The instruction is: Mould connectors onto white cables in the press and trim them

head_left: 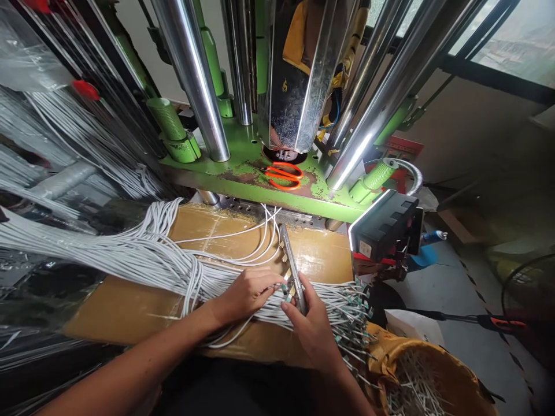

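- Locate bar point(293, 267) in right hand point(314, 323), slanting over cables point(173, 277) and cardboard point(318, 260), with far end toward press point(243, 188).
- Note state of right hand: clamped on near end of bar, with thumb on one side and fingers round the other.
- Note state of left hand point(249, 294): thumb and forefinger close together at green tips point(284, 286) beside bar. Cannot tell whether pinched on one or merely touching.
- Treat bar as stiff metal, probably heavy for its slim size. Expect far end to pull downward when held only at near end.
- Expect smooth faces to slip under oily or damp fingers. Grip across both long sides, nearer the middle for better balance.
- Avoid pressing on brass-coloured inserts point(287, 275) along left side; judge as likely to shift or catch a finger.
- Treat cables as light, soft and springy, apt to tangle or tug sideways. Support just behind tips, with no hard pull.
- Treat tips as small and fragile. Pinch lightly by the sides, without bending at the cable joint.
- Lower bar flat, clear of loose cables, to avoid crushing tips. Leave scissors point(284, 175) on press.
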Tool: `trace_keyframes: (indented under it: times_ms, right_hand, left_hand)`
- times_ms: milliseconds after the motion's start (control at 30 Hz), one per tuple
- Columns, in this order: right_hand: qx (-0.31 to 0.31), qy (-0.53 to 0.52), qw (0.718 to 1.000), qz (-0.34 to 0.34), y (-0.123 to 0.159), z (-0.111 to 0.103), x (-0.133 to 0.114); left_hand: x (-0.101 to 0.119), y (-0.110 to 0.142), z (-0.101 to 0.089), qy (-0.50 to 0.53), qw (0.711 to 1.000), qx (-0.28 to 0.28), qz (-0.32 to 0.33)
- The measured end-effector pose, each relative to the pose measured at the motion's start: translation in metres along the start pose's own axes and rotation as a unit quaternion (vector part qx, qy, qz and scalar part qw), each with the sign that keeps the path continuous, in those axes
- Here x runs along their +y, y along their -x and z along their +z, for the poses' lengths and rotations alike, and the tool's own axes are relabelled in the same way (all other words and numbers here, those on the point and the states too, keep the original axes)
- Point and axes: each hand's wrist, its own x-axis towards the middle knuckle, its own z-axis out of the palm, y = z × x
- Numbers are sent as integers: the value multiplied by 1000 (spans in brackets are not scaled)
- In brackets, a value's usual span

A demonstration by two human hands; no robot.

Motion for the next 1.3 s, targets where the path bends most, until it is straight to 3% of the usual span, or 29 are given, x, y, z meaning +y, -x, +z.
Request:
trace_keyframes:
  times_ms: [133, 267, 400, 467, 533, 667, 767, 1067, 1200, 1300]
  right_hand:
    - [-9, -15, 1000, -5, -1, -1, 3]
    - [-10, -43, 999, 3, 0, -1, 4]
    - [8, -46, 999, 10, 0, 0, 3]
    - [16, -49, 999, 11, 0, 0, 4]
    - [18, -55, 998, 10, 0, 1, 4]
    - [4, -67, 997, 30, -1, 1, 4]
    - [-4, -72, 997, 37, -1, 1, 4]
    - [7, -33, 999, 5, -1, 0, 4]
    - [1, -50, 998, 25, -1, 0, 3]
    - [-7, -60, 997, 38, 0, -1, 1]
  left_hand:
    - [6, -6, -4, 27, 998, 5, -54]
    - [12, -9, -15, 123, 979, -14, -159]
    - [10, -10, -24, 270, 911, 42, -309]
    - [8, -12, -26, 322, 876, 59, -354]
    - [6, -16, -26, 315, 879, 46, -354]
    - [3, -23, -26, 196, 934, 5, -299]
    - [-1, -25, -25, 147, 954, -11, -260]
    - [-14, -25, -15, 106, 962, -11, -251]
    - [-11, -23, -25, 115, 970, -47, -207]
    - [-11, -22, -36, 140, 961, -9, -239]
